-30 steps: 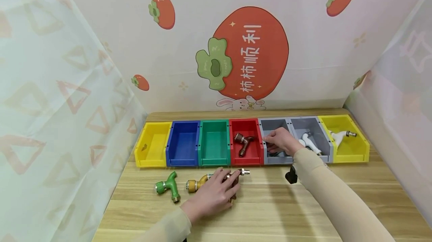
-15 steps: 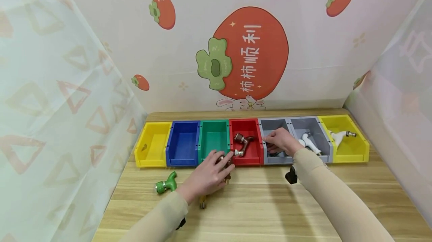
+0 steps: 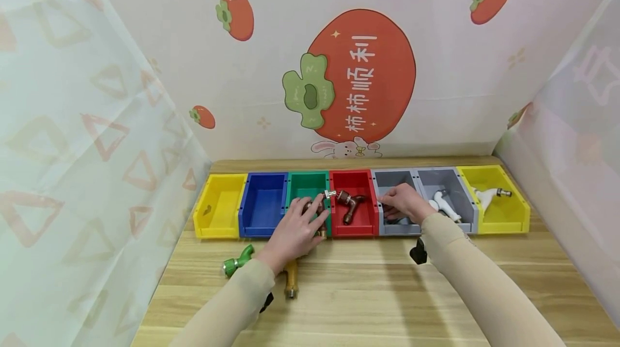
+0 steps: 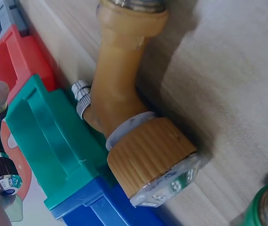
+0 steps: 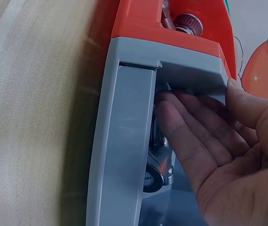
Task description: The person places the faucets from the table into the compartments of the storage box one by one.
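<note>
My left hand (image 3: 295, 231) holds a dark brown tap (image 4: 3, 167) with a silver nozzle over the green bin (image 3: 310, 180); the fingers hide part of it. Below that wrist on the table lie a mustard-yellow tap (image 3: 291, 280) and a green tap (image 3: 237, 262), partly covered by the sleeve. My right hand (image 3: 404, 202) reaches into the left grey bin (image 5: 124, 141), fingers bent against its inner wall and thumb at the rim beside the red bin (image 3: 352, 177). Under those fingers a dark chrome tap (image 5: 157, 169) shows inside the grey bin.
The bins stand in a row along the back of the table (image 3: 349, 304). A brown tap (image 3: 351, 207) lies in the red bin. White taps are in the second grey bin (image 3: 438, 177) and the right yellow bin (image 3: 513, 212). A blue bin (image 3: 263, 202) and left yellow bin (image 3: 220, 204) stand leftward.
My left hand has carried the brown tap from the table, up and forward, to above the green bin. More of the yellow tap is uncovered. My right hand stays in place.
</note>
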Tool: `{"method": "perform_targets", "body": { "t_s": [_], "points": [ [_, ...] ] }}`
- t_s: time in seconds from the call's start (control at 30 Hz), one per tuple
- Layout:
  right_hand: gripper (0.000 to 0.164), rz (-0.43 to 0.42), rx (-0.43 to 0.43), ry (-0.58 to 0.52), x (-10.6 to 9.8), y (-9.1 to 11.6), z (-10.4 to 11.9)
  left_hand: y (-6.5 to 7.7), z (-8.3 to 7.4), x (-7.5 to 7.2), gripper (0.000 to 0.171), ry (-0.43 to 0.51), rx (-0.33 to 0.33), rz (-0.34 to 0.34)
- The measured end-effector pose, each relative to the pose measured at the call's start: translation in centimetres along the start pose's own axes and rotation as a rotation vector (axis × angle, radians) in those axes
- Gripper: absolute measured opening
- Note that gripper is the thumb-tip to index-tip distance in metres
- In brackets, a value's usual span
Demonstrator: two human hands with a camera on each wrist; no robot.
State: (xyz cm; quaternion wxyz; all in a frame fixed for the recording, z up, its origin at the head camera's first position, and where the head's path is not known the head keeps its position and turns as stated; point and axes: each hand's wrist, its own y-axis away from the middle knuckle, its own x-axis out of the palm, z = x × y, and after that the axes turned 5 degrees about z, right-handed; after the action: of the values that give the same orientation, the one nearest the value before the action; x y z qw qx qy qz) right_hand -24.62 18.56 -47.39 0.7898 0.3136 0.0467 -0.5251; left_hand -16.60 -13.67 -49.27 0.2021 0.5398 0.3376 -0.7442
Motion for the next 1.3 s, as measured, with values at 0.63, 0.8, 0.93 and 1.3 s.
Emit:
{"method": "perform_targets", "body": {
  "t_s": [0.63,0.8,0.93,1.3],
  "points": [
    [0.032,0.001,0.001,0.017,0.1,0.3,0.2,-1.2,0.9,1.0,0.067,0.005,-0.141,0.03],
    [0.032,-0.009,0.007,0.026,0.2,0.3,0.2,-1.4,1.0,1.2,0.065,0.022,-0.189,0.031],
    [0.033,-0.018,0.002,0.03,0.2,0.3,0.1,-1.5,1.0,1.4,0.065,0.008,-0.213,0.037],
    [0.032,-0.018,-0.003,0.052,0.1,0.2,0.1,-2.1,1.2,1.6,0.068,-0.047,-0.259,0.093]
  ]
}}
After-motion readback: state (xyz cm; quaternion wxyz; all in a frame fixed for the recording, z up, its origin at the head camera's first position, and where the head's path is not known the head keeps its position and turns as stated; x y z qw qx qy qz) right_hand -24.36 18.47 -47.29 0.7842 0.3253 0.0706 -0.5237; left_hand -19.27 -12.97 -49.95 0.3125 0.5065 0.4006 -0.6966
